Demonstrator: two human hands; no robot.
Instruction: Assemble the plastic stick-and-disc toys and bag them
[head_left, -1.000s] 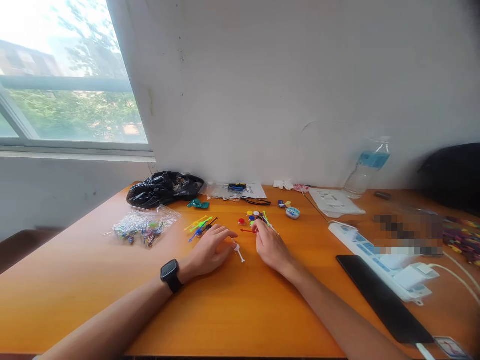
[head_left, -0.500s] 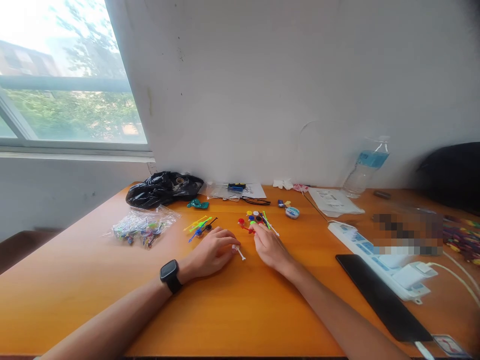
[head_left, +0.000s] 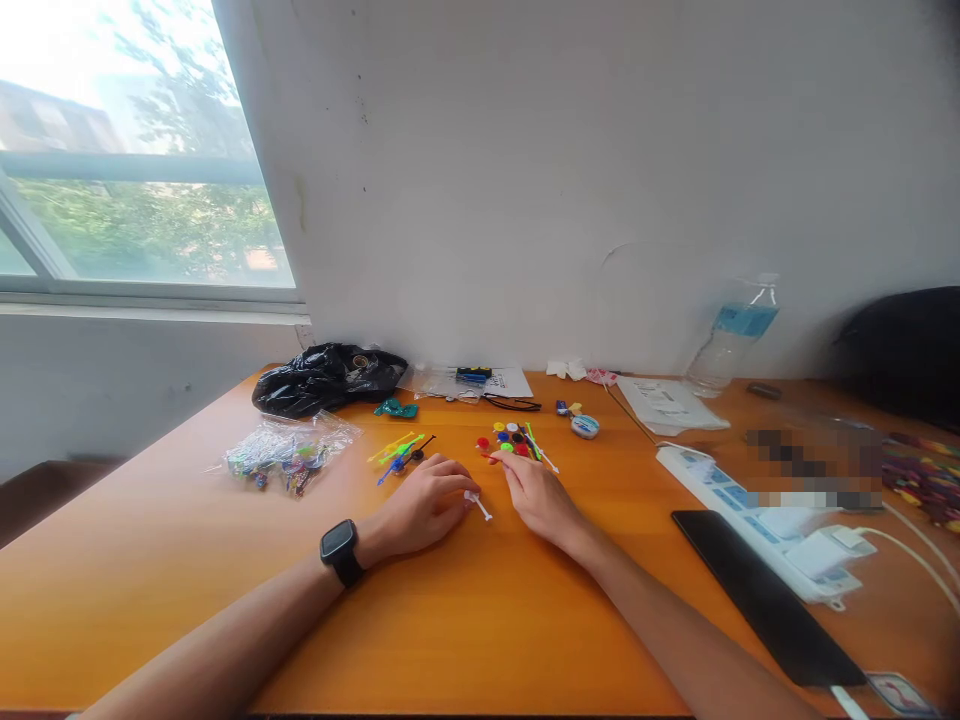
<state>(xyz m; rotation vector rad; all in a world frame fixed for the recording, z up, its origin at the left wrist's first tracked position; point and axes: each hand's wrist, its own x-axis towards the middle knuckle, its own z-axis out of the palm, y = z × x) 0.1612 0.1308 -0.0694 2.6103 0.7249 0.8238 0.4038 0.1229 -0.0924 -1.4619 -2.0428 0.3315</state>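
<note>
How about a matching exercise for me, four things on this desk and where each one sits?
1. white piece
2. black plastic bag
3. power strip
4. water bottle

A. alongside the black phone
B. back right of the desk
C. at the left hand's fingertips
D. back left of the desk

Pairs: 1-C, 2-D, 3-A, 4-B

The single head-worn camera looks forward and slightly down from close above the near side of the table (head_left: 465, 640), facing the far wall (head_left: 525, 180), with a window (head_left: 150, 220) far left.
</note>
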